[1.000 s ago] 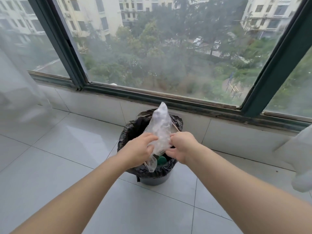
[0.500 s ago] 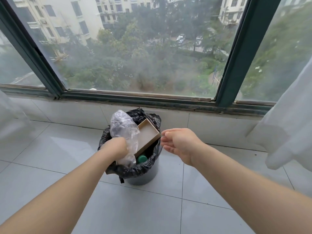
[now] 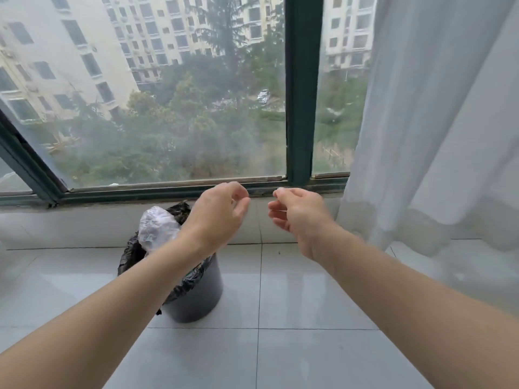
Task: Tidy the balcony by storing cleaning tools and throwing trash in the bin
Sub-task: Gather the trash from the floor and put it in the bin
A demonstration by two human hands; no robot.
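left hand (image 3: 217,217) and right hand (image 3: 297,217) hang loosely curled, holding nothing, with the trash bin (image 3: 196,299) and its plastic bag (image 3: 157,228) below the left one.

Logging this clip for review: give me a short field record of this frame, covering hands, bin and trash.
bin: grey, black liner, standing on tiled floor under the window
plastic bag: clear, crumpled, sticking up out of the bin
left hand: raised near the bin, fingers loosely curled, holding nothing
right hand: raised, apart from the left, loosely curled, nothing visibly held
curtain: white, at right
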